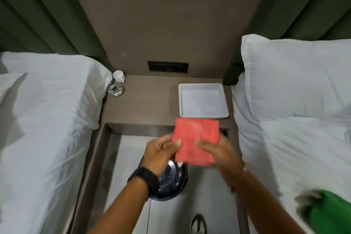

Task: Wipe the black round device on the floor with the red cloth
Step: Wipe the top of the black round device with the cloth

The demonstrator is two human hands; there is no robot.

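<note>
A folded red cloth (195,138) is held up between both hands, in front of the nightstand's edge. My left hand (161,153) grips its left side with the thumb on top. My right hand (216,151) grips its right side. Below them, on the pale floor between two beds, sits the black round device (172,180) with a shiny dome top. My left wrist and its black watch hide much of it. A thin cord runs from the device toward me.
A brown nightstand (144,104) carries a white square tray (203,100), a white cup (118,76) and a round metal ashtray (116,90). White beds flank the narrow floor gap. A green cloth (328,213) lies on the right bed. A dark object (198,224) lies on the floor.
</note>
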